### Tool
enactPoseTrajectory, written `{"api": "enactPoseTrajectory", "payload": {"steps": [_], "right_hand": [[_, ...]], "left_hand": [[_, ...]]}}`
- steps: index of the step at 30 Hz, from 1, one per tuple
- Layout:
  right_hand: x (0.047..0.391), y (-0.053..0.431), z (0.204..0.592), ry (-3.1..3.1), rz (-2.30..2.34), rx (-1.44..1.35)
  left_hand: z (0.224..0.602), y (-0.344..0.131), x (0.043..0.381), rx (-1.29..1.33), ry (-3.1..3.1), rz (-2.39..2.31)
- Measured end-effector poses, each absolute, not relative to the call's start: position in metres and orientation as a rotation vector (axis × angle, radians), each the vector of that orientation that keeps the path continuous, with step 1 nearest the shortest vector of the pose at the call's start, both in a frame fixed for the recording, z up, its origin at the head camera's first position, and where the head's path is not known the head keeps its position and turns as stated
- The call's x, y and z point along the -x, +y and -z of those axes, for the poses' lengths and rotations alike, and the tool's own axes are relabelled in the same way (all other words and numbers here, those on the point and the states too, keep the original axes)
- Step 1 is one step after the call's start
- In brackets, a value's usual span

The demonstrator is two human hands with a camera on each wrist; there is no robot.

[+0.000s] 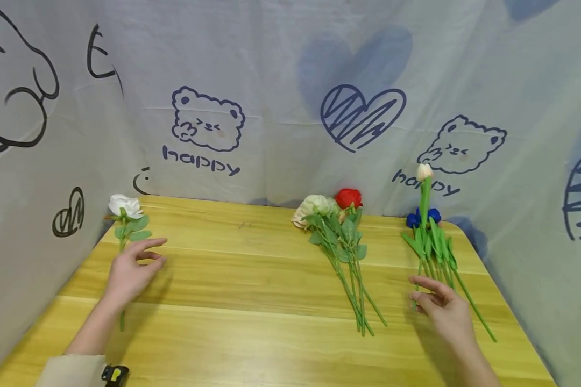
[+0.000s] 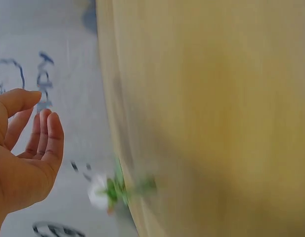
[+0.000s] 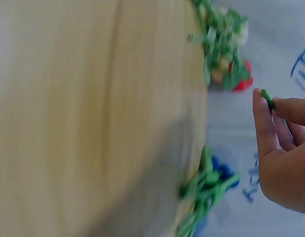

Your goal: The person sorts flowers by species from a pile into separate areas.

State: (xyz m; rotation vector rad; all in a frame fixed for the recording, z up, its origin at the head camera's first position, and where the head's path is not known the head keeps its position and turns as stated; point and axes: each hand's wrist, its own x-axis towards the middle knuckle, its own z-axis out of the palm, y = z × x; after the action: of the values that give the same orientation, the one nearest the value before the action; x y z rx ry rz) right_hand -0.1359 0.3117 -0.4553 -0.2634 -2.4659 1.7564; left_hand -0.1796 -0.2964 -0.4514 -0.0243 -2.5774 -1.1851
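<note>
Between thumb and fingers my right hand (image 1: 443, 309) pinches the lower stem of a pale pink tulip (image 1: 424, 172), held with its bloom up. The green stem end (image 3: 267, 98) pokes out at the fingertips in the right wrist view. Behind it on the table lie blue tulips (image 1: 434, 215) with green leaves and stems. On the left, my left hand (image 1: 132, 271) hovers with bent, relaxed fingers and nothing in them. Nearest to it is a white rose (image 1: 126, 206) lying on the table; the hand hides part of its stem.
Pale green-white roses (image 1: 314, 207) and a red rose (image 1: 348, 198) lie together right of the middle, stems toward me. The wooden table (image 1: 222, 279) meets a white cloth (image 1: 271, 107) with drawn bears and hearts at its back and sides.
</note>
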Motion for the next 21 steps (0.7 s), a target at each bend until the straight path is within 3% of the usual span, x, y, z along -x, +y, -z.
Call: {"api": "enactPoseTrajectory", "payload": {"steps": [14, 21], "right_hand": [[0.131, 0.408, 0.470, -2.763, -1.334, 0.457], [0.145, 0.439, 0.473, -2.775, -1.561, 0.570]], "left_hand": [[0.462, -0.382, 0.170, -0.004, -2.866, 1.058], [0.467, -0.393, 0.175, 0.004, -2.961, 1.123]]}}
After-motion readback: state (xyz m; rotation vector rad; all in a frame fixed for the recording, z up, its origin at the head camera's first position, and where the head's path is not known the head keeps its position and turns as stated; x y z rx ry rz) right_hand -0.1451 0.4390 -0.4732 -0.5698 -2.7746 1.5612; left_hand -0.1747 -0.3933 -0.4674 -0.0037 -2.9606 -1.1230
